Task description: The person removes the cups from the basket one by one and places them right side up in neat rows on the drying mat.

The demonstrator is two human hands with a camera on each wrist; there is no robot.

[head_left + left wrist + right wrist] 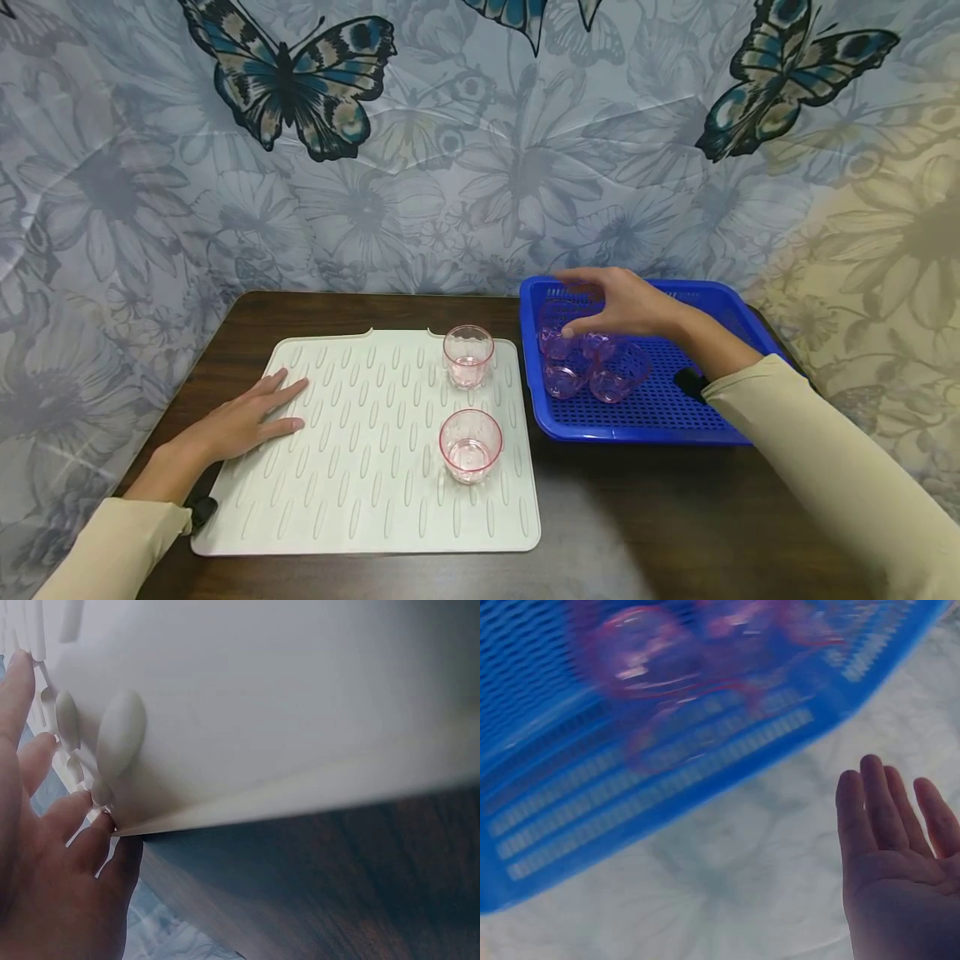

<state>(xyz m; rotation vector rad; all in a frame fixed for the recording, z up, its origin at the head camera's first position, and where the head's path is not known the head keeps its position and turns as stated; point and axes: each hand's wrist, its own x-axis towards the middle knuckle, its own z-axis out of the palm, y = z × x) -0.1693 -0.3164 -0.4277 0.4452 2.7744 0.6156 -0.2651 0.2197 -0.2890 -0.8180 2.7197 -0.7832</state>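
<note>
My left hand (243, 417) rests on the left edge of a white ribbed drying mat (360, 517), its fingers spread out; the left wrist view shows the fingertips on the mat's surface. Above the left part of a blue plastic basket (645, 434) hovers my right hand (622, 307), with thumb and fingers apart and nothing between them. Beneath it, several clear pink-tinted glasses (618, 375) sit together in the basket, partly hidden by the hand. In the right wrist view, the fingers are straight beside the basket's rim. Two similar glasses stand upright on the mat, a rear glass (468, 358) and a front glass (470, 446).
Mat and basket lie side by side on a dark wooden table (585, 517). Behind the table hangs a cloth (480, 208) printed with butterflies and flowers. The basket's raised rim surrounds the glasses.
</note>
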